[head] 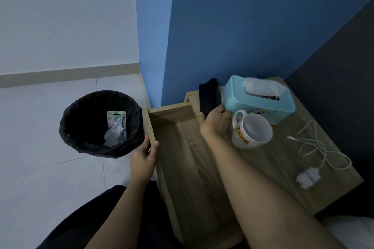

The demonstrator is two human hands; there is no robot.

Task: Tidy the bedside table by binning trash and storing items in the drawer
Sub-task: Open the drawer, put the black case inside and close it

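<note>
The wooden bedside table (281, 159) has its drawer (182, 153) pulled open, and the drawer looks bare inside. My left hand (144, 157) grips the drawer's front panel. My right hand (215, 120) is shut on a black case (208, 97) at the table's back left corner. A white mug (253, 130) stands right beside that hand. Behind the mug is a turquoise tissue box (261, 101). A white charger with its cable (309, 155) lies at the right. The black-lined bin (101, 123) on the floor holds a scissors package and crumpled paper.
A blue wall rises behind the table and a dark headboard (334, 79) stands to its right. White bedding shows at the bottom right. The bin sits on pale floor tiles, close to the drawer's front.
</note>
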